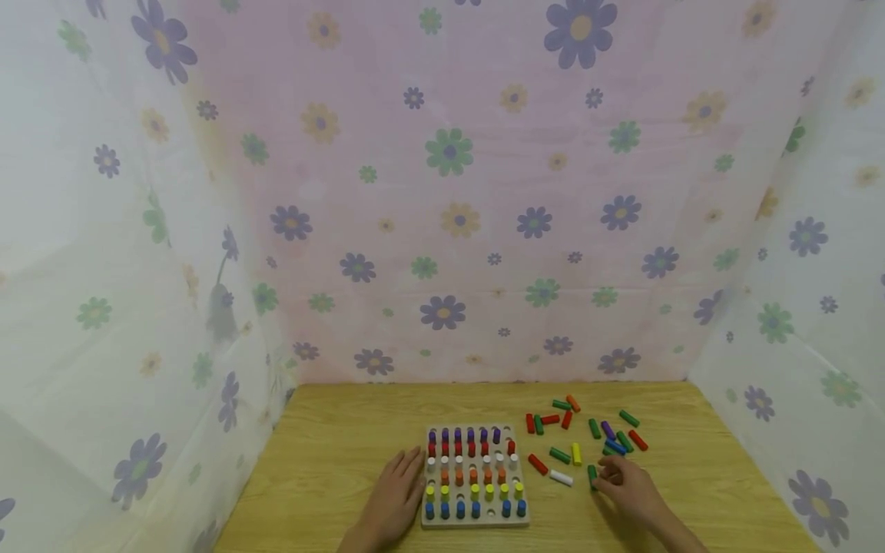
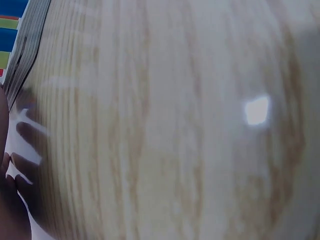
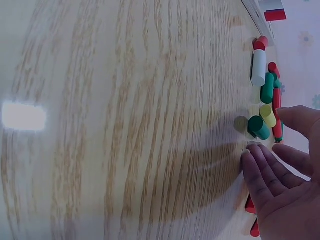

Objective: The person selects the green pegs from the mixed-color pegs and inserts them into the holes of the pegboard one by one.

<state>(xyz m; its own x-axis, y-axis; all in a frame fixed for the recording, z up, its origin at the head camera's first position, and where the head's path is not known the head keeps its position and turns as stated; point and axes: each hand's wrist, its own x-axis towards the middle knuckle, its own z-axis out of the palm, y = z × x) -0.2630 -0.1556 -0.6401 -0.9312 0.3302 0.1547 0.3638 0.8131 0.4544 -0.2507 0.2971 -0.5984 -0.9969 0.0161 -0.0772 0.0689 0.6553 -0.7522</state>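
Many loose pegs (image 1: 608,430) (mixed colours) flank pegboard (image 1: 475,520).

In the head view our forearms run off the bottom edge, and the right hand (image 1: 625,491) covers part of a green peg (image 1: 592,476), so we cannot tell whether the fingers pinch it. The left wrist view is a blur of surface (image 2: 165,125), with the left hand (image 2: 7,195) cut off at the left edge. In the right wrist view, red pegs (image 3: 252,217) sit half-hidden behind the palm.
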